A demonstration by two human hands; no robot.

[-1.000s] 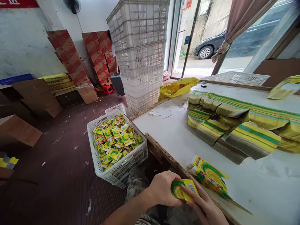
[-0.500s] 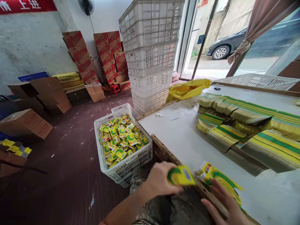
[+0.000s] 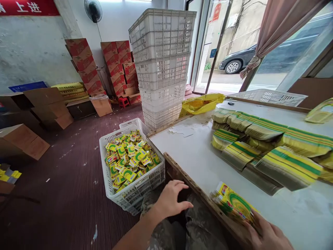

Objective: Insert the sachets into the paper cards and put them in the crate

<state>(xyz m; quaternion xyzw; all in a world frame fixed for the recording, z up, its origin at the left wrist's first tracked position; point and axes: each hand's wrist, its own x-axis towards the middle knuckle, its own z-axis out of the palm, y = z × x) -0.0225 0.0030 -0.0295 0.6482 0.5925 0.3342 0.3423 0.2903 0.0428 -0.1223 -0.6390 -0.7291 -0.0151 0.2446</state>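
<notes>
My left hand [image 3: 170, 198] hangs above my lap at the table's edge. Its thumb and fingers are spread, with nothing between them. At the lower right, my right hand [image 3: 267, 231] grips the near end of a small stack of yellow-and-green printed packets [image 3: 238, 203], thumb on the near side and fingers over the top. That stack lies on the white tabletop beside its wooden edge strip [image 3: 192, 187]. To the left of the table, a white plastic crate [image 3: 132, 199] on the floor is heaped with loose folded packets of the same print [image 3: 130, 156].
Long rows of bundled flat packets [image 3: 270, 130] lie across the table's right half. Behind the filled crate rises a tall stack of white crates [image 3: 163, 69]. A yellow plastic bag [image 3: 201, 104] rests at the table's far corner. Cardboard boxes [image 3: 23, 142] stand on the floor at left.
The yellow packet in my left hand is gone from it, and its fingers have spread. My right hand has moved down and taken hold of the stack's near end. The view has shifted slightly.
</notes>
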